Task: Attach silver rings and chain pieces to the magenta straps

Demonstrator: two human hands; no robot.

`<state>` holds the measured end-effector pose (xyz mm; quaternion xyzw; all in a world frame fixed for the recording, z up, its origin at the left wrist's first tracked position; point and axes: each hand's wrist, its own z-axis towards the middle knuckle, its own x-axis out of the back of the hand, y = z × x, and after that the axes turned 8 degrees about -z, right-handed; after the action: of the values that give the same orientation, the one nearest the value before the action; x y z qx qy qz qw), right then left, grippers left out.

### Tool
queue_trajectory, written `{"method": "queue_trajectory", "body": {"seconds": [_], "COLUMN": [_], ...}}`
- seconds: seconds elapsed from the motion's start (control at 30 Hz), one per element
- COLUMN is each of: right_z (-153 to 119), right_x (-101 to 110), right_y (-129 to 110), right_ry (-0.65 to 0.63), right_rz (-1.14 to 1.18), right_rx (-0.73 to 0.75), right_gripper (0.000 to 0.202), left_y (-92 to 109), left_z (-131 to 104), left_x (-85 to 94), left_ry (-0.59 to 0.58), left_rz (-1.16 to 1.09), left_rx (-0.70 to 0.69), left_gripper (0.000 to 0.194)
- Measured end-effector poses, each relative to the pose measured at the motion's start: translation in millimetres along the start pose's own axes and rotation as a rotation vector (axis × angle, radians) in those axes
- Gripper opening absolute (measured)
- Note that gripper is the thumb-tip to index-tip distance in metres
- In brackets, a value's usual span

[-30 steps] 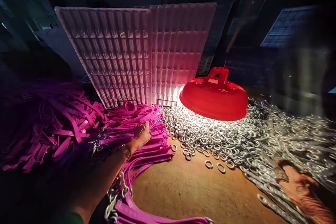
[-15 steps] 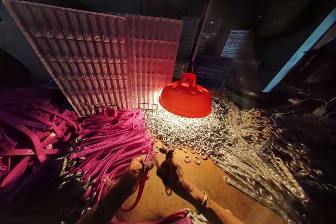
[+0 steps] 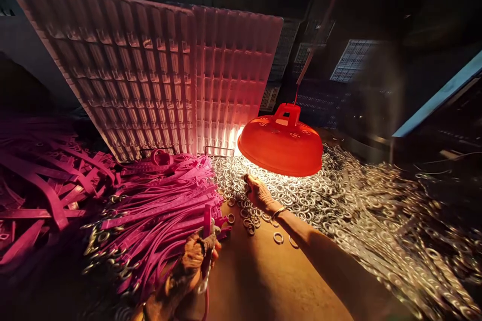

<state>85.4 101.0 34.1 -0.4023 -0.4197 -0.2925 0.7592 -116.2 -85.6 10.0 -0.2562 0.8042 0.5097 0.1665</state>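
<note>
My left hand [image 3: 196, 253] is closed round a pink strap [image 3: 207, 215] near the front of the table, and a metal chain piece [image 3: 204, 283] hangs beneath its fingers. Farther forward, my right hand [image 3: 258, 191] reaches onto the pile of metal rings [image 3: 297, 193], just left of the red lamp's lower rim. Its fingertips are bent down at the rings; whether they hold one is too small to tell. A bundle of pink straps [image 3: 161, 200] lies left of my hands, with metal fittings at its near left end.
The red lamp [image 3: 280, 143] hangs low over the rings. Two ribbed translucent panels [image 3: 143, 70] lean upright behind the straps. More loose pink straps [image 3: 48, 185] lie far left. Metal chains [image 3: 410, 246] spread across the right. Bare wooden tabletop [image 3: 278, 281] shows in front.
My right hand has moved away from my left hand, forward and right, onto the rings. My left hand still grips the strap, now with a chain piece hanging below. The view has shifted slightly.
</note>
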Motion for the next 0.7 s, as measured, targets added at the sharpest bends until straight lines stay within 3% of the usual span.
{"method": "queue_trajectory", "body": {"seconds": [0.07,0.17,0.33,0.4,0.5,0.7], "right_z": [20.1,34.9,30.3,21.4,-2.1,-81.8], "right_x": [-7.7,-20.2,-17.1,-7.6,7.0,21.7], "right_y": [2.7,2.0,6.2,9.8,10.7,-22.3], "right_ry": [-0.025,-0.063,-0.052,-0.017,0.058,0.130], "right_rz": [-0.065,-0.127,-0.126,-0.100,-0.034,0.158], "right_rx": [0.009,0.003,0.024,0.032,0.002,-0.101], "right_gripper": [0.026,0.025,0.021,0.018,0.010,0.025], "left_y": [3.2,9.4,4.2,-3.3,-11.2,0.8], "left_z": [1.9,2.7,12.4,16.0,13.5,-11.8], "left_x": [-1.3,-2.8,2.6,5.0,1.3,-35.4], "left_ry": [0.004,-0.085,-0.177,-0.152,-0.085,-0.180], "left_rz": [-0.067,-0.080,-0.074,-0.085,-0.072,0.154], "left_rx": [-0.003,-0.003,0.053,0.068,-0.046,-0.107], "left_gripper": [0.029,0.028,0.028,0.033,0.039,0.038]}}
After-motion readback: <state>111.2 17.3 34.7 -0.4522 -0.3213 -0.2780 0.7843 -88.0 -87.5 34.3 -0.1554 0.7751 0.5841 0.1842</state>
